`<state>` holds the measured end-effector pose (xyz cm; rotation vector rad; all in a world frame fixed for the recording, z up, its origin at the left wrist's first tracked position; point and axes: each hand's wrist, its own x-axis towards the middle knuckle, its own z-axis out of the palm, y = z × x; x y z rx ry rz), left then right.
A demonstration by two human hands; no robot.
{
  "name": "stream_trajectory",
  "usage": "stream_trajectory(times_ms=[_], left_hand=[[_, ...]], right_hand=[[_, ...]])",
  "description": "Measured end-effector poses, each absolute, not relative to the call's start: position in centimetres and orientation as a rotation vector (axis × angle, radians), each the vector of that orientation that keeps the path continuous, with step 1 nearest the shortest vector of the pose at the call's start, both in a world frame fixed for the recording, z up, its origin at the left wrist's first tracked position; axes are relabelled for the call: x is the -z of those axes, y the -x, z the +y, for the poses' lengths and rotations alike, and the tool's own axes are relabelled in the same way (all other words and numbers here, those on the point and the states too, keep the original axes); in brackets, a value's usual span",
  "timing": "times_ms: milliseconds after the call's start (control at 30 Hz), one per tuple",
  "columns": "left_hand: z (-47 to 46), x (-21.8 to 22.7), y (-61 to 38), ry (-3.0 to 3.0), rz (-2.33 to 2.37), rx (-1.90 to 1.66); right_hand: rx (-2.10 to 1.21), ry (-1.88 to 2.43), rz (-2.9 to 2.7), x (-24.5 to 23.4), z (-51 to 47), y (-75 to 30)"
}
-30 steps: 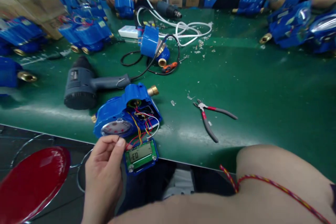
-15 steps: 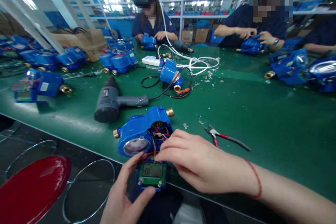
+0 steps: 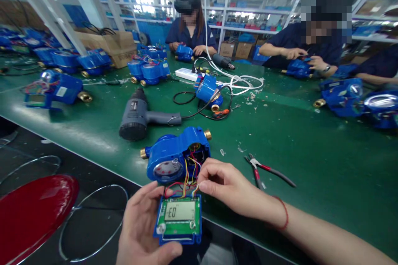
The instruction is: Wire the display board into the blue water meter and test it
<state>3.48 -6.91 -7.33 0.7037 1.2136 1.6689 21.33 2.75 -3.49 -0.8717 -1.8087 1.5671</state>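
A: Long green surface (image 3: 311, 145), co-workers (image 3: 191, 29) busy on the far side. At the near edge lies one opened meter (image 3: 174, 155).

B: And the board (image 3: 180, 215) has come up! Half a second ago it sat lower and dimmer. Now the left hand (image 3: 139, 227) holds it flat to the camera, just off the surface's edge, thumb across the bottom, the rest curled under. The screen reads "E0".

A: The right hand (image 3: 233, 190) has shifted too. It was spread over the open housing; now it has drawn back to the board's top edge.

B: Its fingers (image 3: 205, 184) are narrow, thumb and forefinger pinched on the wires (image 3: 186, 178) right where they meet the board.

A: So the wiring is the business now, I'd judge, with the reading in plain sight.

B: The wires hang slack, looping from housing to board. The meter sits just beyond both hands, and as far as I can tell neither touches it.

A: Pliers (image 3: 267, 169) lie idle right of the wrist, heat gun (image 3: 139, 116) behind the meter.
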Motion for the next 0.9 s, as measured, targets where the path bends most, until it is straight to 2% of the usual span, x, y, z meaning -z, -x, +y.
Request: stream_trajectory(times_ms=[233, 367, 467, 567, 667, 900], left_hand=[[-8.3, 10.2, -2.6, -0.094, 0.533, -1.394], [-9.3, 11.8, -1.3, -0.036, 0.338, -1.303], [-9.2, 11.1, -1.4, -0.001, 0.233, -1.286], [-8.6, 9.6, -2.2, -0.02, 0.182, -1.228], [-8.1, 8.5, -2.5, -0.045, 0.228, -1.235], [-7.8, 7.3, -2.2, -0.088, 0.737, -1.349]], right_hand=[[-1.986, 0.781, -1.146, 5.1, 0.5, -19.3], [-1.994, 0.688, -1.119, 5.5, 0.4, -19.2], [-1.949, 0.655, -1.203, 5.6, 0.8, -19.5], [-1.814, 0.673, -1.379, 5.4, 1.3, -19.9], [-1.546, 0.711, -1.666, 5.0, 1.8, -20.3], [-1.025, 0.522, -2.253, 3.9, 3.7, -21.7]])
